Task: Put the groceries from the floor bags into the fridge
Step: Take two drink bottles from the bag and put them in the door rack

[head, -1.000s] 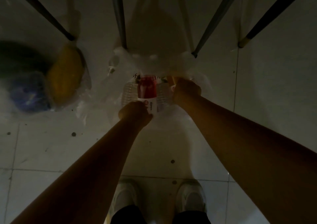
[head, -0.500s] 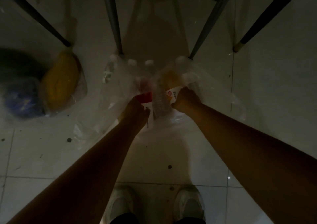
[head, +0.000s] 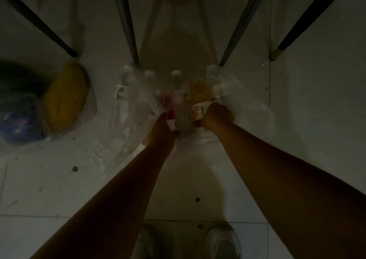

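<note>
On floor by chair legs (head: 126, 26), clear bag (head: 126, 124) w/ bottles. Left hand (head: 158, 128) grips red-label bottle (head: 170, 114); right hand (head: 217, 114) curled round orange bottle (head: 199, 94), long axes pointing away from person.

Clear, crinkled plastic bag (head: 138, 108) holds ribbed clear plastic bottles (head: 183, 118) with paper-like labels. The floor (head: 316, 120) beneath is smooth, pale tile, faintly glossy, speckled.

Bottles (head: 182, 116) lie in a bag (head: 126, 124) on the floor (head: 307, 110), before chair legs (head: 126, 23); another bag (head: 65, 102) lies left.
</note>
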